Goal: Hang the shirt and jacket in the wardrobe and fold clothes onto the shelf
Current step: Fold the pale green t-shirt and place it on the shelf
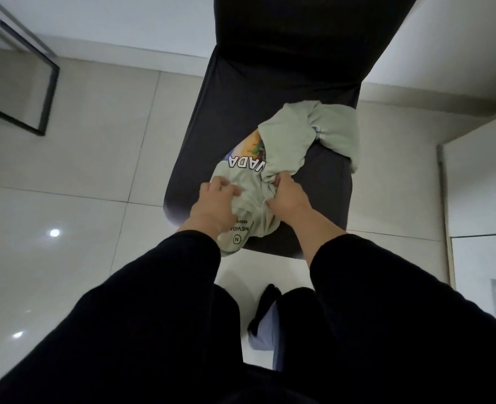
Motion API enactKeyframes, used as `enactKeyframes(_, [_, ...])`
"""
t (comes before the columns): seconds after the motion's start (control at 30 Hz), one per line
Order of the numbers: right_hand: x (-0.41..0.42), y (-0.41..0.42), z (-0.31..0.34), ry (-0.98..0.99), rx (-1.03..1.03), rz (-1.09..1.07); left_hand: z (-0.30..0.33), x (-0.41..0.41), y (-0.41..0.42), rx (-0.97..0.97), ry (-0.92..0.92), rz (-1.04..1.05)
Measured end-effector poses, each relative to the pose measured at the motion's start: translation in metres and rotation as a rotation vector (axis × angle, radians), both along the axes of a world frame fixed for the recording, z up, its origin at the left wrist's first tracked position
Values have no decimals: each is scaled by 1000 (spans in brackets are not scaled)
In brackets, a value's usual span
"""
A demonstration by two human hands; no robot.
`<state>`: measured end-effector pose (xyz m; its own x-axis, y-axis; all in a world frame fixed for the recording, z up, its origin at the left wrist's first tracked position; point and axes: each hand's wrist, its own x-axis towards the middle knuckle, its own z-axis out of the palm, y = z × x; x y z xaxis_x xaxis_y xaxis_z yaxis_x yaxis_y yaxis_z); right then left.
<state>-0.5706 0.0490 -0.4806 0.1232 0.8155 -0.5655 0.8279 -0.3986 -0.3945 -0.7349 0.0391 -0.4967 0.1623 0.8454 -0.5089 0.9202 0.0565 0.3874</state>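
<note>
- Shirt [287,158]: pale green tee, crumpled in a heap on the seat of a black chair [211,118]. Printed graphic with "NEVADA" lettering faces up near the heap's left side; a smaller "NEVADA" label and a circled "N" show on the near edge.
- Far part of the shirt is bunched toward the chair's right rear corner, one fold draping over the right seat edge. Near edge hangs slightly past the front of the seat.
- Left hand [211,205]: fingers curled down into the cloth on the near-left of the heap, gripping a fold just below the big print.
- Right hand [287,196]: closed in a fist around a gathered twist of cloth near the middle of the heap; thumb and fingers wrapped round it.
- Both hands are close together, with a ridge of cloth between them. Both arms in black sleeves [153,301].
- Chair: black cover, tall backrest running to the top of the view; it stands on pale glossy floor tiles [66,199].
- Mirror [19,83] with black frame leans at upper left.
- White door [479,199] with metal handle at right edge.
- Foot in a black sock [265,304] on a bluish slipper, below the chair's front.
</note>
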Motion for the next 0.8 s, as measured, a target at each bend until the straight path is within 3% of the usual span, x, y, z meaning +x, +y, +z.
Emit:
enactKeyframes(0.17, [3, 11, 31, 239, 5, -231, 23, 13, 5, -149, 28, -83])
enactKeyframes(0.27, [4, 24, 72, 437, 11, -368, 63, 31, 6, -244, -154, -101])
enactKeyframes(0.37, [9, 36, 127, 582, 75, -426, 122, 48, 16, -99, -271, 14])
enactKeyframes(0.43, [17, 44, 167, 617, 174, -476, 162, 56, 30, -11, -325, 101])
enactKeyframes(0.6, [47, 41, 256, 664, 238, -562, 261, 75, 60, -45, -727, 366])
enactKeyframes(0.7, [58, 26, 299, 592, 198, -487, 312, 93, 75, -1, -796, 393])
enactKeyframes(0.8, [69, 14, 337, 648, 236, -459, 356, 111, 86, 33, -859, 377])
